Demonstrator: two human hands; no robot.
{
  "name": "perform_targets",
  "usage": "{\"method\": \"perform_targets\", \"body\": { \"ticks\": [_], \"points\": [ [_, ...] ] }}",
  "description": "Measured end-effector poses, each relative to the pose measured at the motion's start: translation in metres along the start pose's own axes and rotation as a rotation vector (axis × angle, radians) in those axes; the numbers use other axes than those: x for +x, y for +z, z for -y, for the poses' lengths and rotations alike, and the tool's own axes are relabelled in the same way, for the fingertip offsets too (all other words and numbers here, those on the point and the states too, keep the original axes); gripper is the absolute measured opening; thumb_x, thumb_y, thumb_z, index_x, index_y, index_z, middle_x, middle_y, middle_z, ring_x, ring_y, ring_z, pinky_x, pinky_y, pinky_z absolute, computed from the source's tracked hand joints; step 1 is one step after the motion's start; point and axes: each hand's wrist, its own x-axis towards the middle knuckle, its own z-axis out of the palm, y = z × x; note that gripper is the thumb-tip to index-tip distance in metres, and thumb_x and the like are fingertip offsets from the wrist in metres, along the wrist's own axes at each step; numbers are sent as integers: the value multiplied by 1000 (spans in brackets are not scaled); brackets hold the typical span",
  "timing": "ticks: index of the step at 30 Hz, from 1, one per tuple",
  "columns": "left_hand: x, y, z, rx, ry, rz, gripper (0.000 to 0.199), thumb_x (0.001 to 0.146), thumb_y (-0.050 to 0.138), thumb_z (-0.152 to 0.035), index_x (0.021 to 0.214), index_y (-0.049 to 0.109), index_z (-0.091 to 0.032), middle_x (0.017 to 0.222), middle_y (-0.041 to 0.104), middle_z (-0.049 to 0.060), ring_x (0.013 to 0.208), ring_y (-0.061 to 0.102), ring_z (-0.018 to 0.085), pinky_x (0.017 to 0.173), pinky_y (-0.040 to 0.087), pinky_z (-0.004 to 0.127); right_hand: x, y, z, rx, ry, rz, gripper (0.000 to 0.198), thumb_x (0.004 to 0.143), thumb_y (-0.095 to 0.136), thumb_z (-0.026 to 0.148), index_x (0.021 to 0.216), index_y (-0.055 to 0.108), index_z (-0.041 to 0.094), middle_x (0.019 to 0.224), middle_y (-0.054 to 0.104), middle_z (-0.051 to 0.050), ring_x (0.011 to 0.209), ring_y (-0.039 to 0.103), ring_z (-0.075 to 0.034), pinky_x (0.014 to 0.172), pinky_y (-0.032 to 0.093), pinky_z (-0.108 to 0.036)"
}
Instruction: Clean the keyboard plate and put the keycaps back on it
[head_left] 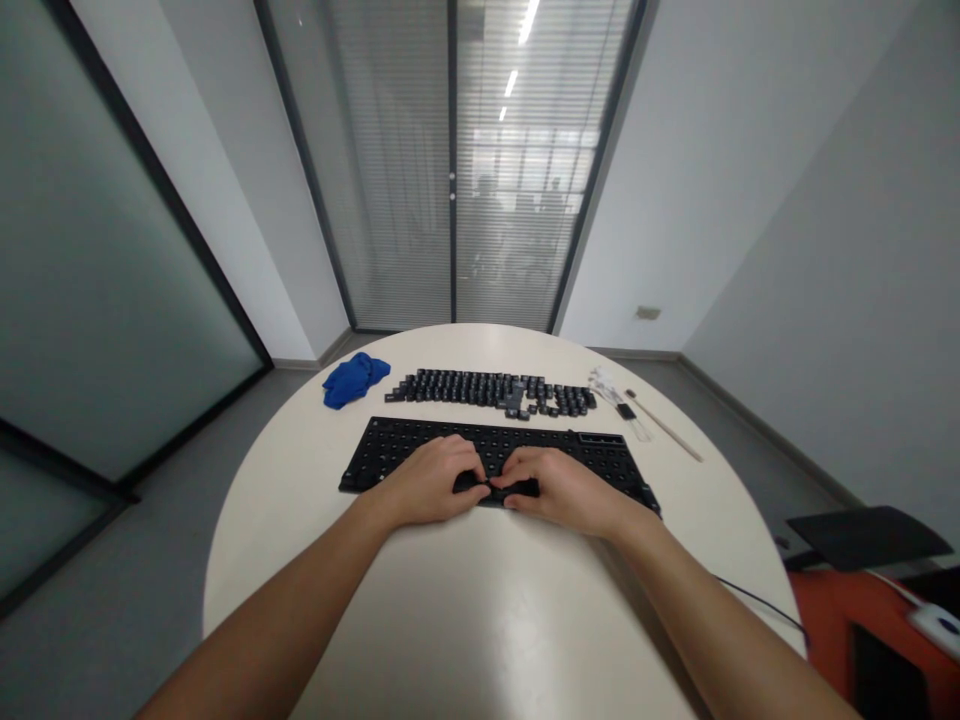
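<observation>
A black keyboard (390, 447) with most of its keycaps off lies across the white round table, its bare key sockets showing. My left hand (435, 480) rests over its front middle, thumb and fingers closed in a pinch. Close beside it, my right hand (559, 490) pinches in the same way, and the fingertips almost meet. Between them runs a dark long bar, seemingly the space bar (525, 487), at the keyboard's front edge; the fingers hide much of it. Behind the keyboard, loose black keycaps (457, 386) are laid out in rows like a key layout.
A crumpled blue cloth (355, 380) lies at the back left of the table (450, 620). At the back right are a wire keycap puller (627, 411), a clear plastic bag (602, 382) and a thin wooden-handled brush (667, 428). A black cable (761, 602) crosses the right edge near a red chair (817, 610).
</observation>
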Motion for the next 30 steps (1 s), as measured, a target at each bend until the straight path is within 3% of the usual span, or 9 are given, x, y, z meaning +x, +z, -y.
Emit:
{"method": "perform_targets", "body": {
  "ticks": [6,11,16,20,24,27,30],
  "points": [
    [2,5,-4,9,-83,-45,18,96,60,-34,85,65,-21,89,67,3,90,59,21,80,45,34,0,-3,3,50,-5,-8,24,88,68,23,111,76,24,103,75,-5,96,68,-20,87,50,-31],
    [5,11,-11,-19,-157,-118,12,92,66,-32,90,63,-20,94,65,4,96,57,23,84,47,36,-2,-3,3,145,87,-56,47,83,72,21,130,64,24,100,76,-2,90,70,-18,81,50,-28],
    [5,16,-13,-34,-192,-171,24,86,70,-35,102,61,-20,108,63,8,110,54,28,97,45,44,-3,-5,1,147,76,-51,61,81,74,20,140,56,24,103,77,-3,94,71,-20,89,49,-32],
    [5,18,-12,-68,-229,-157,33,88,68,-38,114,60,-21,119,62,9,117,53,28,102,44,46,-3,-5,-3,149,77,-51,52,83,74,25,133,61,22,102,77,-4,94,71,-21,90,50,-33],
    [5,19,-12,-29,-263,-141,44,87,69,-43,123,58,-20,136,57,12,131,48,31,114,35,51,-3,-3,-9,71,33,-118,30,80,78,29,109,73,21,108,72,-7,105,65,-23,96,48,-37],
    [4,21,-11,2,-288,-110,51,89,65,-47,131,55,-21,147,50,13,140,41,32,120,27,54,-3,-2,-11,51,8,-101,16,82,77,34,93,77,22,116,68,-8,113,61,-24,102,45,-39],
    [4,23,-10,21,-343,-79,68,89,62,-54,144,45,-19,158,36,17,149,28,34,121,23,54,-3,-2,-12,64,27,-76,16,84,76,37,91,78,23,117,67,-8,112,61,-23,101,45,-38]
  ]
}}
